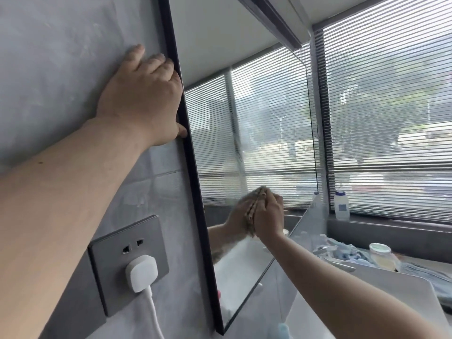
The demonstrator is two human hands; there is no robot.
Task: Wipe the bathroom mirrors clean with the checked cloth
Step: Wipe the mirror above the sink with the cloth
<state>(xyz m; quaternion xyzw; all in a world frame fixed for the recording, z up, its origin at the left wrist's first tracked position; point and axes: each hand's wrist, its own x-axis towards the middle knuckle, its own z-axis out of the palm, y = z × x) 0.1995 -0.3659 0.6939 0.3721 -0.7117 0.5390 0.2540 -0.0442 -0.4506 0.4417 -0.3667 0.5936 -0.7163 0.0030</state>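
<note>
Mirror (256,133): black-framed pane on the grey wall above the worktop; I see faint haze near its middle, so I judge it only partly wiped.
Checked cloth (254,206): bunched in my right hand, pressed flat to the glass low on the pane.
Right hand (267,214): fingers curled round the cloth, holding it against the mirror.
Left hand (146,96): fingers relaxed and spread, resting on the wall and the mirror's left frame edge, holding nothing.
Progress: wiping is under way at the lower part; upper glass and any other mirrors look left to do, as far as I can judge.
Around: wall socket (128,261) with a white plug (141,272) left of the frame; white bottle (341,205) on the window ledge; jar (381,255) and blue rags at the worktop's far edge.
In the way: I judge the plug's cord, hanging near the frame's lower left corner, could snag.
</note>
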